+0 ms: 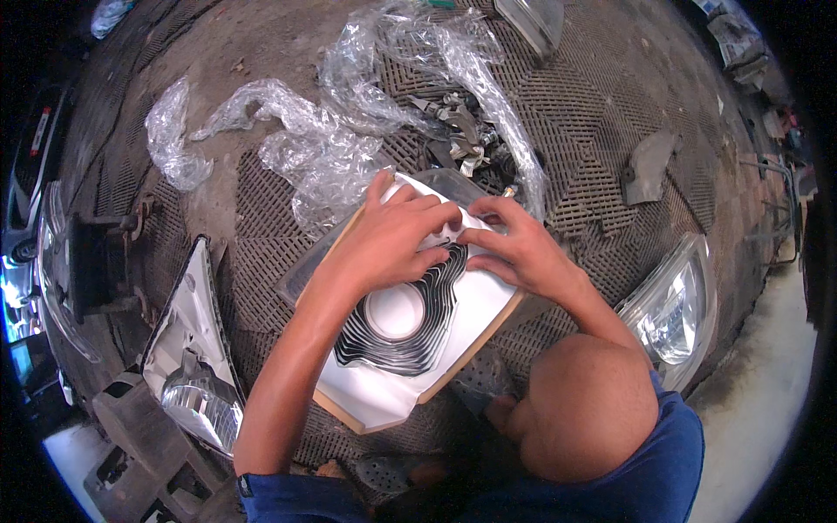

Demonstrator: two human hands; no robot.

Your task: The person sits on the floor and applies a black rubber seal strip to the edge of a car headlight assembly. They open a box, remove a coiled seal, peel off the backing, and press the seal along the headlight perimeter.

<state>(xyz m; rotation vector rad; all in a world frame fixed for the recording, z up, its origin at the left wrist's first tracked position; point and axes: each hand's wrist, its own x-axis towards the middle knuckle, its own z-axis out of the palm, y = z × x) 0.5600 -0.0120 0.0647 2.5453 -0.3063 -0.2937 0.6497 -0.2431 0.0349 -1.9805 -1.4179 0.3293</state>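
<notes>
A coil of black sealant strip (442, 295), wound in wavy rings with white paper between them, lies in an opened shallow cardboard box (462, 370) with a white lining. Around its white middle (394, 311) the rings spread toward the far side. My left hand (397, 231) bends over the coil's far edge, thumb on the black rings and fingers curled. Facing it, my right hand (519, 248) has its fingers bent at the white paper (446, 234) by the same edge. Just what the fingertips pinch is partly hidden.
A headlight housing (196, 366) lies at left, a clear headlight (671, 305) at right. Crumpled clear plastic wrap (327, 157) and a pile of scraps (471, 135) are beyond the box. A curved grey piece (649, 166) rests on the woven-pattern mats (593, 113). My knee (588, 405) is close by.
</notes>
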